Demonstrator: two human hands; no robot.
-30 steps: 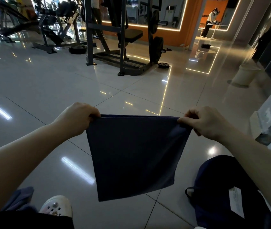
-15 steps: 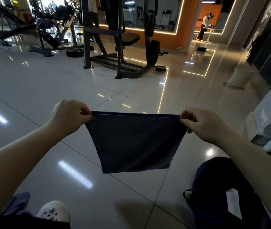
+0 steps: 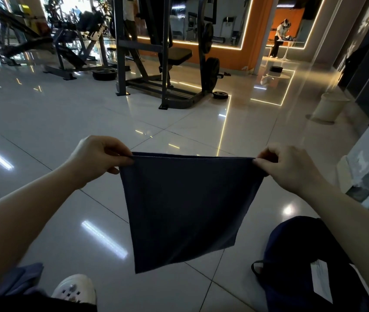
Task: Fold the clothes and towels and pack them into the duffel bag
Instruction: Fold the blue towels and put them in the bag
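Towel (image 3: 185, 206) between left hand (image 3: 98, 157) and right hand (image 3: 291, 167)

The towel (image 3: 185, 210) is plain dark navy blue, with no pattern. Right of the towel, the duffel bag (image 3: 296, 255) is a like dark navy and bears a white label (image 3: 319, 281). Left of and below the towel, a shoe (image 3: 75, 288) is white with round holes, and a cloth (image 3: 19, 278) beside it is paler greyish blue. Beyond the towel the floor (image 3: 66, 118) is glossy pale grey tile, the machine frame (image 3: 143, 48) dark grey, and the wall (image 3: 249, 30) behind it orange.
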